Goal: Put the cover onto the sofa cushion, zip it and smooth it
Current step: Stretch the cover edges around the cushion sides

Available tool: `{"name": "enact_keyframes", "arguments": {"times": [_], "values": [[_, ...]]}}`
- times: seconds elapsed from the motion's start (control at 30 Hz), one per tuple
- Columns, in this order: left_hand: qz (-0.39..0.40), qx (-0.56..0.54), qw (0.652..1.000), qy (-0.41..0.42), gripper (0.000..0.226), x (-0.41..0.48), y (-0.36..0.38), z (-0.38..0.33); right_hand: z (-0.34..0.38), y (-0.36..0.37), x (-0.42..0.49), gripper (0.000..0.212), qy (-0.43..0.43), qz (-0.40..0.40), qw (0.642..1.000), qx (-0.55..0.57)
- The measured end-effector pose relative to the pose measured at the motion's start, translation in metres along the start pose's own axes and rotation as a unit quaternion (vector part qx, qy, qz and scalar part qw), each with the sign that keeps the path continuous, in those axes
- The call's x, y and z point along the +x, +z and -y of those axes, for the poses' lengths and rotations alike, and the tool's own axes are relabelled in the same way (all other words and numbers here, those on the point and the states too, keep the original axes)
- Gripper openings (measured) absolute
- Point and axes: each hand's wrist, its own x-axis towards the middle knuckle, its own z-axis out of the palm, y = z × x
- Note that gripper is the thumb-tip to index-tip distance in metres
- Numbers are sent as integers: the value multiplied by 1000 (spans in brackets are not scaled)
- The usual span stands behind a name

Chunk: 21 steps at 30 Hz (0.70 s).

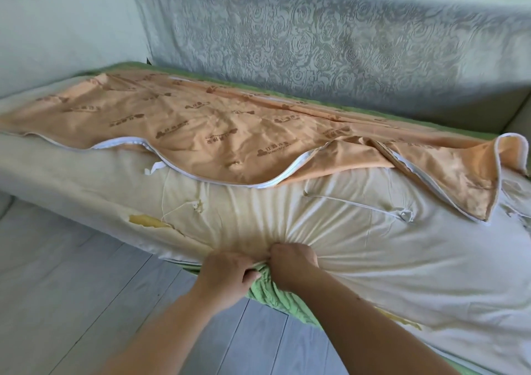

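A long sofa cushion (373, 245) in a worn cream inner casing lies across the sofa, with yellow foam (145, 221) showing through tears. The cover's orange lining (201, 127) with a white zipper edge (238, 181) is folded back over the far half. The cover's green outer side (270, 294) bunches at the near edge. My left hand (227, 277) and my right hand (293, 265) sit side by side there, both gripping the bunched fabric at the cushion's front edge. Folds radiate from that grip across the cream casing.
The sofa back (316, 47) with a grey rose-patterned throw rises behind the cushion. A pale armrest (57, 29) stands at the left. Grey plank floor (71, 303) lies below the cushion's near edge.
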Motion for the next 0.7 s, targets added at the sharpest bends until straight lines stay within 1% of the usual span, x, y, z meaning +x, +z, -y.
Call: {"name": "enact_keyframes", "arguments": {"times": [0.03, 0.1, 0.17, 0.23, 0.3, 0.37, 0.4, 0.47, 0.5, 0.53, 0.57, 0.63, 0.7], "values": [[18, -11, 1000, -6, 29, -3, -3, 0, 0, -1, 0, 31, 3, 6, 1000, -8], [87, -15, 996, -31, 33, -2, -6, 8, 1, -4, 3, 29, 15, 8, 1000, -17], [141, -8, 989, -45, 41, -5, -7, 28, 2, -5, 5, 27, 34, -1, 999, -21], [200, -34, 977, -67, 42, -17, -7, 57, 3, -3, 7, 26, 49, -5, 998, -25], [231, -35, 969, -84, 37, -31, -4, 94, 3, -2, 5, 26, 62, 4, 998, -34], [248, -34, 965, -73, 40, -31, -5, 125, 0, -2, 2, 27, 76, 1, 996, -37], [254, -43, 965, -46, 43, -28, -4, 145, 8, 0, 5, 28, 92, -4, 995, -35], [242, -65, 968, -9, 45, -25, -1, 157, 9, 0, 3, 28, 119, -11, 992, -35], [220, -69, 973, 4, 46, -26, -3, 160, 12, -1, 3, 29, 136, -2, 990, -33], [179, -60, 982, 30, 47, -31, -6, 170, 19, 0, 5, 29, 154, 6, 988, -29], [112, -52, 990, 65, 46, -36, -7, 175, 22, -1, 5, 30, 166, 18, 986, -26], [15, -37, 991, 124, 41, -44, -24, 183, 30, -3, 4, 32, 185, 29, 982, -16], [-54, -36, 986, 153, 41, -46, -47, 180, 34, -9, 1, 32, 196, 29, 980, -10]]}}
